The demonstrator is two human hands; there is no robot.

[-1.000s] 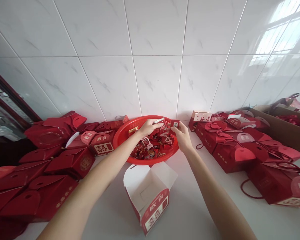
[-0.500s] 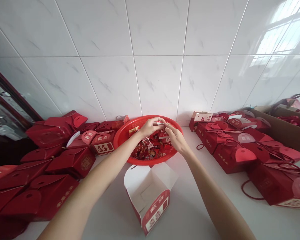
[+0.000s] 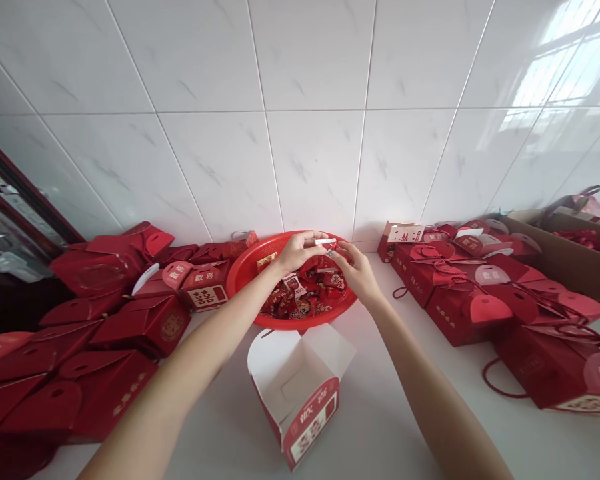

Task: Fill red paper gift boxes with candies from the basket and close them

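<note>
Hands closer than a second ago: left hand [image 3: 300, 253] pinches a white-edged pack [image 3: 326, 241] over the basket [image 3: 245, 275]; right hand [image 3: 356, 268] has fingers nearly closed beside it (grip: can't tell). Work's at the basket; open box [image 3: 294, 390] untouched.

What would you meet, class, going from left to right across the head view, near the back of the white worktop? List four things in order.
Red box with a patterned label → red basket → box with a pale top → cardboard carton.
</note>
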